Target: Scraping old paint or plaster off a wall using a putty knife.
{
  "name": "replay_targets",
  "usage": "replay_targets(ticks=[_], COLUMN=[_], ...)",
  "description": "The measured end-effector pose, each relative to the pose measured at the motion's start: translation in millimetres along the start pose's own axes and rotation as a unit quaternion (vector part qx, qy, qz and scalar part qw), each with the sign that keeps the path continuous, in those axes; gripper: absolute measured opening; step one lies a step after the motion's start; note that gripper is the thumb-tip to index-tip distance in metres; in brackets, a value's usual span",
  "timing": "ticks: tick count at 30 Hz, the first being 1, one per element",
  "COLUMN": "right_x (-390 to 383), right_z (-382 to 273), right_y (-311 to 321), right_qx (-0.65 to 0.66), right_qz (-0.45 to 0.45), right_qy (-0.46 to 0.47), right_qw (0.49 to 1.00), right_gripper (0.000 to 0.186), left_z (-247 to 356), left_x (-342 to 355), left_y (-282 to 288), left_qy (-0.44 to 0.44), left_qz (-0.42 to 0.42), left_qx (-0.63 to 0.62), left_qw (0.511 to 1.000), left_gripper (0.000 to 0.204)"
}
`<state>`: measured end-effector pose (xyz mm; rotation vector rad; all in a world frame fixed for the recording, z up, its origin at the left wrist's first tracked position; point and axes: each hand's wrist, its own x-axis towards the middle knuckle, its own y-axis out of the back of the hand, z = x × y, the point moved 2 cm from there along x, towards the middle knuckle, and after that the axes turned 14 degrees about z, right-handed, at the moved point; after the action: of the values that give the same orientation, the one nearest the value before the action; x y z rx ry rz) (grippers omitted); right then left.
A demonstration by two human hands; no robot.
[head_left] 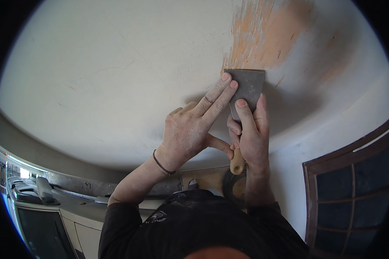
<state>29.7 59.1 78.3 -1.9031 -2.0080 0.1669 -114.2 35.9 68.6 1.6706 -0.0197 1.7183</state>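
A putty knife [248,84] with a wide dark grey blade and a wooden handle lies with its edge against a white surface. My right hand [253,136] grips it low on the blade and around the handle, thumb on the blade. My left hand [190,127] lays two straight fingers on the blade's left side, with its thumb reaching to the handle and its other fingers partly bent. Just beyond the blade edge, a peach-orange bare patch [263,39] with streaky, ragged borders shows through the white coat.
The white surface [99,60] spreads overhead and to the left, with faint scratches. At the right stands a brown-framed window or door [333,194] with dark panes. Lower left is a pale cabinet [88,239] with grey items [32,192] on it. Below the handle a dark round object [229,190] is partly hidden.
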Motion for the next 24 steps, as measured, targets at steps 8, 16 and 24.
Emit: replay_targets(ticks=[8,16,24], right_x=[-4,-4,-2], right_z=[-3,-1,-6], right_y=[7,6,5], right_qx=[-0.033,-0.022,-0.029], right_qz=[-0.007,-0.019,-0.004], right_qy=[0.003,0.017,0.016], right_qw=[0.999,0.999,0.999], right_gripper=[0.02,0.025,0.024], left_z=[7,5,13], left_x=[-6,-4,4], left_y=[-3,0,6], left_qy=[0.02,0.015,0.053], left_qz=[-0.017,0.013,-0.028], left_qx=[-0.006,-0.02,-0.011], left_qw=[1.0,1.0,0.998], left_gripper=[0.129,0.128,0.13])
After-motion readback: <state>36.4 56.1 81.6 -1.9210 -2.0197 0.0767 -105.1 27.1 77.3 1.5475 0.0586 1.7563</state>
